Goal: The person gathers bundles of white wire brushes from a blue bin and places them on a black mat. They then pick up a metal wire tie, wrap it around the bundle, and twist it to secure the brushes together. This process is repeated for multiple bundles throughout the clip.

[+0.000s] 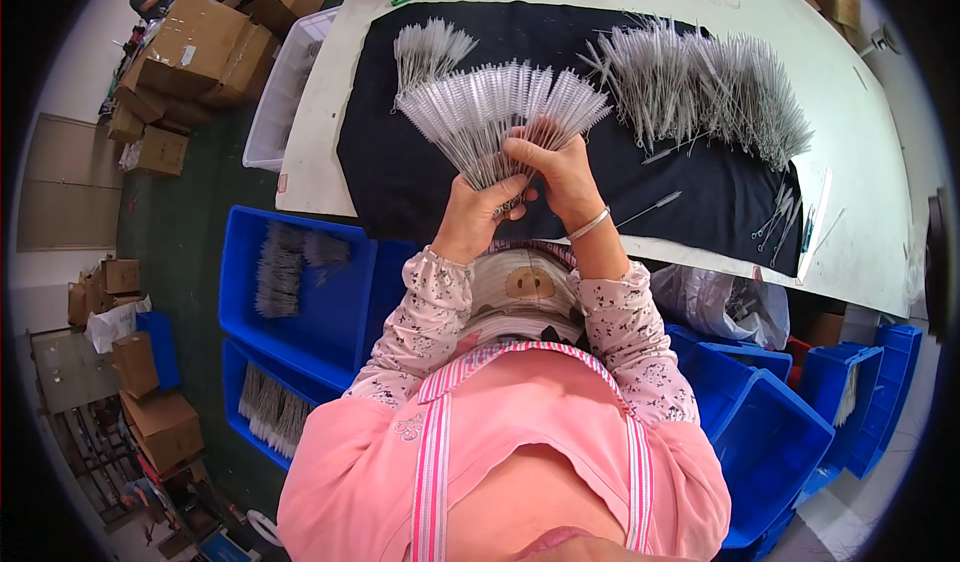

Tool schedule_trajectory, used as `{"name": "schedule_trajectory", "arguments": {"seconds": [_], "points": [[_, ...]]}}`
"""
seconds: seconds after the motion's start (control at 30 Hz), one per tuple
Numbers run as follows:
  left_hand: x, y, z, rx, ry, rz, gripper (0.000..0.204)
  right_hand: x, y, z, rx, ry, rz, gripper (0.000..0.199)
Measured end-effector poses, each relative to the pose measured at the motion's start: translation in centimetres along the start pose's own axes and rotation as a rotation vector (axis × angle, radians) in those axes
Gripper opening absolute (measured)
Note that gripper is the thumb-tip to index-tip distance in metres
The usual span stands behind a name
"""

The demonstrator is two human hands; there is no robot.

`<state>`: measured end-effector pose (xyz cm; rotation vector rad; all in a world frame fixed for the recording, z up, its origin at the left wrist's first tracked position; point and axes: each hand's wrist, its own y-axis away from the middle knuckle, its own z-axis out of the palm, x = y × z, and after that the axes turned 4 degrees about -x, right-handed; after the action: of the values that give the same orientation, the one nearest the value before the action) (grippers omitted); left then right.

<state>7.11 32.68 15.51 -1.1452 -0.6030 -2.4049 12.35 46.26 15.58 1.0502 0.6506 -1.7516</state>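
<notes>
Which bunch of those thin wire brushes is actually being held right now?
The fanned bunch at centre, gripped by left hand and right hand. The small bunch and big pile lie untouched on the black cloth.

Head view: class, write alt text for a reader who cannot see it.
Both hands, left hand and right hand, grip a fanned bundle of thin bristle brushes above a black cloth on a white table. More brushes lie in a loose pile on the cloth; blue bins stand beside the table.
</notes>
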Motion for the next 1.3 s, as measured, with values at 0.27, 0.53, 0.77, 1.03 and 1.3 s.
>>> {"name": "schedule_trajectory", "arguments": {"seconds": [0.27, 0.53, 0.77, 1.03, 1.3], "points": [[0.3, 0.5, 0.2, -0.049, 0.079, -0.019, 0.031, -0.7, 0.3, 0.5, -0.009, -0.187, 0.110, 0.021], [0.5, 0.6, -0.5, -0.104, 0.044, -0.035, 0.041, -0.2, 0.3, -0.1, -0.069, -0.203, 0.122, 0.022], [0.8, 0.5, -0.7, -0.099, -0.022, -0.060, 0.037, 0.2, 0.3, -0.2, -0.048, -0.211, 0.081, 0.026], [0.6, -0.2, -0.4, 0.002, -0.146, -0.039, 0.035, 0.6, 0.1, -0.5, -0.051, -0.212, 0.130, 0.025], [0.2, -0.3, -0.3, 0.020, -0.117, -0.023, 0.049, 0.8, 0.3, -1.2, -0.073, -0.210, 0.174, 0.032]]}}
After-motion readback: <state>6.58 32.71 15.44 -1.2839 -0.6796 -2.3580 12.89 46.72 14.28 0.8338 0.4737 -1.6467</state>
